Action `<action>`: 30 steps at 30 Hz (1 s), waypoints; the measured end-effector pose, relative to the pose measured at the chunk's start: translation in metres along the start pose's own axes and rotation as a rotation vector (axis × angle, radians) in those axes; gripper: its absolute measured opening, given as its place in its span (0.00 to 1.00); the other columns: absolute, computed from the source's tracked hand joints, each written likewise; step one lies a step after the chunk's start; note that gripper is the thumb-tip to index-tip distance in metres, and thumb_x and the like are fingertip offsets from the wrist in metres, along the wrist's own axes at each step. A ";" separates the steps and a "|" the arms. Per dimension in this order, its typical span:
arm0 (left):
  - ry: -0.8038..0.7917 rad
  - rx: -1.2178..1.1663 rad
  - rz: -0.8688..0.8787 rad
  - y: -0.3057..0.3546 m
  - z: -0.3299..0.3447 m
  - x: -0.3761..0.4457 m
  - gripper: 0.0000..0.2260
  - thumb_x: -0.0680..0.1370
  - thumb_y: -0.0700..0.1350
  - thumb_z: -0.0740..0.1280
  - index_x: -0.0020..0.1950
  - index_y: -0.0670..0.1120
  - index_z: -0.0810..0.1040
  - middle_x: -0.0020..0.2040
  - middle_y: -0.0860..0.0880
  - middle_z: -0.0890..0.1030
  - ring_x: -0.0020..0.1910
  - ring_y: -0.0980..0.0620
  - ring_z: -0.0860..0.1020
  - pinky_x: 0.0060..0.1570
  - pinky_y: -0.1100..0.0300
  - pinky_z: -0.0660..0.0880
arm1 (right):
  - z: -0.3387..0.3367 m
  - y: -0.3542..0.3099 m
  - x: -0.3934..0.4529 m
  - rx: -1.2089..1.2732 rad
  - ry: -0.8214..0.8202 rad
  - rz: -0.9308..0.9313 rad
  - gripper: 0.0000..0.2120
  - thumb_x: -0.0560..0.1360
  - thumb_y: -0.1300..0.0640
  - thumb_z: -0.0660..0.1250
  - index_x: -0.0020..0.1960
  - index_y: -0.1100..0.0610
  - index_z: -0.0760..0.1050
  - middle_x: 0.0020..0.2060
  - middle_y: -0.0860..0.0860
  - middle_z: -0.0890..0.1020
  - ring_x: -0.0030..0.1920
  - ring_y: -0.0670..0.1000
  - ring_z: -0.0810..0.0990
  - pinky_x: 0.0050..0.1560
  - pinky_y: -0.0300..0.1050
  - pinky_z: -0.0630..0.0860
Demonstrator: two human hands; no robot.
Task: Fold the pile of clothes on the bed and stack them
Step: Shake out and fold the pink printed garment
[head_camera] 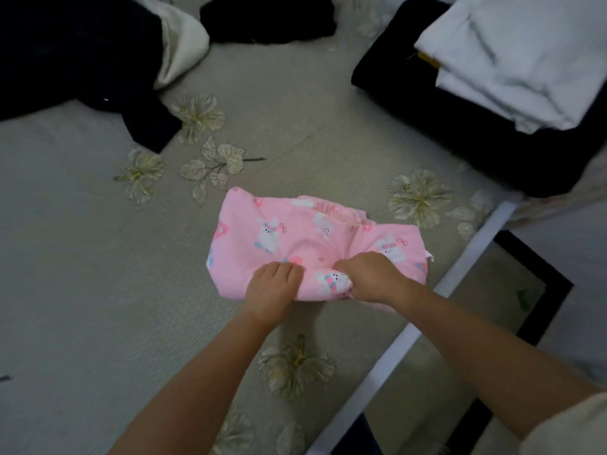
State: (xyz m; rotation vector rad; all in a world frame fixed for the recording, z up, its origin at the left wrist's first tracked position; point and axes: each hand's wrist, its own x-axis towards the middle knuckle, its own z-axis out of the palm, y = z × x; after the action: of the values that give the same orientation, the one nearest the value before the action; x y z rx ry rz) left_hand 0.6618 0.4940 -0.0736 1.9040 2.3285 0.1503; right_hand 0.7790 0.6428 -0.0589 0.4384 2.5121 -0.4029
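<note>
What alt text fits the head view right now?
Both hands, left hand and right hand, grip the near edge of a pink bunny-print garment on the bed. A folded stack sits far right; unfolded dark clothes far left.

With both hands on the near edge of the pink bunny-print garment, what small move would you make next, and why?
Probably carry the near edge away from you to fold the pink bunny-print garment in half. Both the left hand and the right hand grip that bunched edge, and the far half lies flat on the grey flowered bedspread.
</note>
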 end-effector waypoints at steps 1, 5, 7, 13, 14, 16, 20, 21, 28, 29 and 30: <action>-0.039 0.003 0.030 0.008 -0.009 0.005 0.19 0.47 0.40 0.79 0.36 0.40 0.82 0.29 0.46 0.80 0.25 0.48 0.78 0.22 0.66 0.71 | -0.007 0.005 -0.011 0.005 -0.007 0.014 0.16 0.73 0.52 0.65 0.60 0.54 0.71 0.56 0.55 0.78 0.57 0.56 0.76 0.50 0.44 0.70; -0.137 -0.005 0.048 0.035 -0.050 0.042 0.25 0.38 0.47 0.81 0.30 0.40 0.80 0.24 0.47 0.77 0.20 0.49 0.75 0.17 0.69 0.64 | -0.044 0.037 -0.043 0.037 0.060 0.043 0.14 0.72 0.56 0.65 0.57 0.53 0.74 0.54 0.54 0.79 0.56 0.56 0.76 0.48 0.45 0.70; -0.176 0.059 0.090 0.050 -0.073 0.067 0.24 0.44 0.51 0.81 0.33 0.41 0.79 0.27 0.46 0.78 0.23 0.49 0.77 0.19 0.68 0.66 | -0.063 0.058 -0.055 0.049 0.089 0.048 0.11 0.72 0.60 0.62 0.54 0.54 0.75 0.51 0.54 0.79 0.54 0.56 0.76 0.46 0.45 0.69; -0.308 0.144 0.025 0.103 -0.080 0.143 0.13 0.76 0.44 0.58 0.60 0.45 0.71 0.56 0.46 0.77 0.56 0.46 0.75 0.48 0.57 0.69 | -0.098 0.136 -0.084 0.092 0.069 0.048 0.10 0.71 0.62 0.62 0.51 0.56 0.76 0.49 0.56 0.80 0.51 0.57 0.77 0.43 0.45 0.69; -0.293 0.153 0.017 0.113 -0.083 0.155 0.13 0.76 0.43 0.57 0.59 0.45 0.71 0.56 0.46 0.77 0.56 0.46 0.75 0.47 0.57 0.69 | -0.104 0.150 -0.088 0.101 0.071 0.049 0.10 0.71 0.61 0.62 0.51 0.56 0.76 0.49 0.56 0.80 0.51 0.57 0.77 0.42 0.45 0.69; -0.233 0.146 -0.006 0.129 -0.093 0.183 0.12 0.76 0.43 0.57 0.58 0.45 0.72 0.55 0.46 0.78 0.54 0.47 0.76 0.44 0.58 0.69 | -0.124 0.180 -0.096 0.116 0.098 0.041 0.09 0.71 0.61 0.63 0.50 0.56 0.76 0.49 0.56 0.80 0.51 0.57 0.77 0.42 0.44 0.67; -0.071 0.175 -0.034 0.157 -0.149 0.249 0.10 0.75 0.42 0.59 0.54 0.43 0.74 0.51 0.45 0.78 0.52 0.46 0.76 0.40 0.59 0.67 | -0.193 0.237 -0.118 0.121 0.237 0.033 0.08 0.70 0.61 0.64 0.48 0.56 0.77 0.47 0.55 0.80 0.50 0.56 0.77 0.39 0.42 0.64; -0.009 0.181 -0.036 0.162 -0.168 0.267 0.09 0.74 0.41 0.60 0.53 0.42 0.74 0.50 0.44 0.79 0.51 0.45 0.76 0.39 0.58 0.66 | -0.214 0.250 -0.125 0.106 0.284 0.032 0.08 0.70 0.61 0.65 0.49 0.56 0.77 0.47 0.56 0.80 0.50 0.57 0.77 0.40 0.42 0.64; 0.496 0.222 0.139 0.191 -0.281 0.398 0.17 0.47 0.34 0.78 0.31 0.38 0.77 0.25 0.42 0.76 0.22 0.43 0.76 0.19 0.64 0.67 | -0.352 0.338 -0.155 -0.149 0.640 0.116 0.12 0.71 0.60 0.63 0.53 0.52 0.75 0.48 0.55 0.80 0.49 0.58 0.77 0.38 0.44 0.63; 0.540 0.257 0.161 0.191 -0.283 0.421 0.19 0.44 0.36 0.79 0.30 0.39 0.78 0.25 0.44 0.76 0.21 0.45 0.75 0.19 0.66 0.65 | -0.360 0.353 -0.151 -0.182 0.667 0.133 0.11 0.71 0.58 0.62 0.54 0.52 0.75 0.49 0.55 0.80 0.49 0.58 0.77 0.38 0.45 0.64; 0.584 0.270 0.178 0.190 -0.280 0.444 0.19 0.44 0.36 0.79 0.31 0.40 0.79 0.25 0.45 0.76 0.22 0.46 0.75 0.19 0.67 0.65 | -0.365 0.369 -0.143 -0.204 0.700 0.157 0.12 0.72 0.54 0.61 0.54 0.53 0.74 0.49 0.56 0.80 0.49 0.59 0.78 0.39 0.45 0.63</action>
State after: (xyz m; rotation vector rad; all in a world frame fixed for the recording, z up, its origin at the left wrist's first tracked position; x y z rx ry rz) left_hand 0.7129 0.9678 0.2163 2.4734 2.6271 0.4933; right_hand 0.8650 1.0787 0.2445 0.7955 3.1097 0.0980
